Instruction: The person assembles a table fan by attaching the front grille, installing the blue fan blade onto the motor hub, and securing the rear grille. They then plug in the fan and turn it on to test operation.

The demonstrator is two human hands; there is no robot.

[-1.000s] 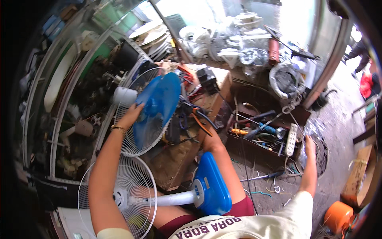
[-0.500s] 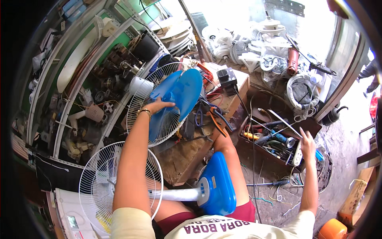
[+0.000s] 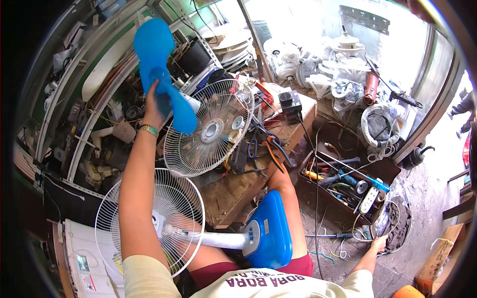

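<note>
My left hand point(image 3: 156, 102) is raised at the left, gripping a blue plastic fan blade point(image 3: 154, 52) by its middle. Just right of the blade, a white wire fan guard point(image 3: 191, 158) with a round centre leans over the wooden bench. Across my lap lies a fan stand with a white pole point(image 3: 223, 240) and a blue base point(image 3: 278, 233); another white wire guard point(image 3: 110, 218) is at its far end. Low on the right, my right hand point(image 3: 379, 244) reaches to the floor beside a dark coiled bundle point(image 3: 397, 221). Its fingers look curled, but what they grip is unclear.
An open brown toolbox point(image 3: 328, 198) holds several tools, with a long blue-handled screwdriver point(image 3: 380, 185) across it. Orange-handled pliers point(image 3: 275, 149) hang at the edge of the bench point(image 3: 223, 201). Shelves crowd the left; bagged white parts point(image 3: 318, 74) fill the back.
My left hand has lifted the fan blade off the guard, up and left. My right hand has dropped from the toolbox to the floor; the screwdriver now lies across the box.
</note>
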